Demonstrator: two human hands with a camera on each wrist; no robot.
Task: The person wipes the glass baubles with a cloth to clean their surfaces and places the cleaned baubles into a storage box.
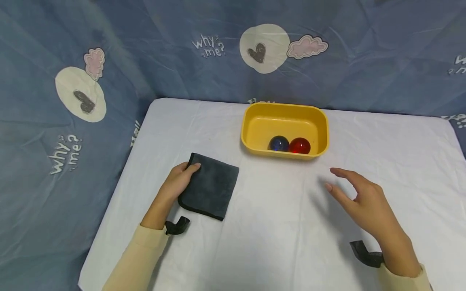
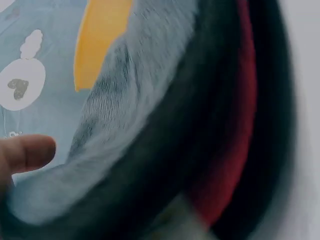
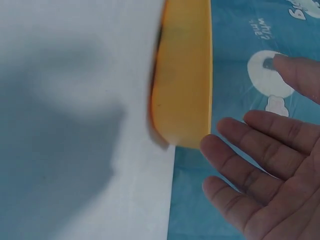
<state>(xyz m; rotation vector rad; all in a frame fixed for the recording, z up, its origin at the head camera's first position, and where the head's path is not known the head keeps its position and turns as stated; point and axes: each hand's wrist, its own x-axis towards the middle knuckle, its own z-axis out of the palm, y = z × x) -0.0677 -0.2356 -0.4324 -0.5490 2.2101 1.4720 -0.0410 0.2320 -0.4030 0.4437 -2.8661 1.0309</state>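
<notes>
Cloth [image 1: 209,186] under my left hand [image 1: 176,182] is dark grey with black edging; bin [image 1: 255,127] near the table's far edge is yellow, with one dark blue ball [image 1: 278,143] and one red ball [image 1: 299,146] inside. Table cover [image 1: 276,226] is plain white. Backdrop [image 1: 54,121] is blue, printed with cream circles, dark hearts, pink clouds and white "why me?" text; my sleeves [image 1: 138,258] are cream.
</notes>
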